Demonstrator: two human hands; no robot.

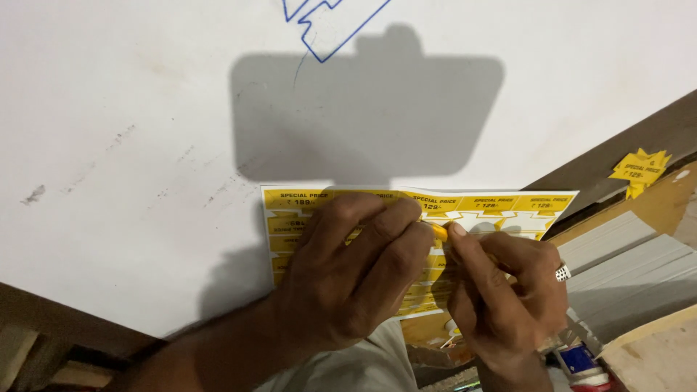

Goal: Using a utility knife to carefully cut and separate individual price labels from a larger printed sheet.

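A yellow and white sheet of price stickers (pixel 479 205) lies on the near edge of a white board (pixel 145 145). My left hand (pixel 356 272) rests flat on the sheet, fingers pressing it down near its middle. My right hand (pixel 501 294), with a ring on one finger, pinches a small yellow sticker (pixel 438 231) between thumb and forefinger, right by the left fingertips. The lower part of the sheet is hidden under both hands.
A pile of cut yellow stickers (pixel 640 170) lies on a brown surface at right. Grey panels (pixel 624 254) slope beside my right hand. A small blue and white container (pixel 581 361) sits at bottom right. A blue outline drawing (pixel 327 29) marks the board's top.
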